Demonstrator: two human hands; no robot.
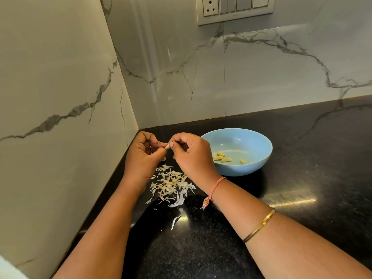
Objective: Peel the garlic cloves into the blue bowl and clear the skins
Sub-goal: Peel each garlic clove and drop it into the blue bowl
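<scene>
In the middle of the frame the two hands meet above the black polished stone desk (302, 158), near the corner where the two white marble walls (60, 77) join. The left hand (142, 156) has its fingers curled and pinches a small unpeeled garlic clove (167, 147) between thumb and fingers. The right hand (192, 156) also has curled fingers, and its thumb and forefinger pinch the right end of the same clove. The clove is held in the air, above the desk, and only a small part of it shows between the fingertips.

Just right of the right hand stands the round light-blue bowl (243, 169) on the desk. In its bottom lie four pale yellow peeled garlic cloves (226, 159); three are close together on the left side and one is a little apart to the right. The right hand hides the left edge of the bowl.

Below the hands, between the two forearms, a loose heap of thin whitish garlic skins (172, 184) lies on the desk. One single strip of skin (175, 221) lies apart, lower in the frame.

On the right wrist there is a pink thread bracelet (216, 187), and further down the forearm a thin golden bangle (259, 226). At the top of the frame, right of centre, a cream switch panel with a socket (235, 9) is fixed on the wall.
</scene>
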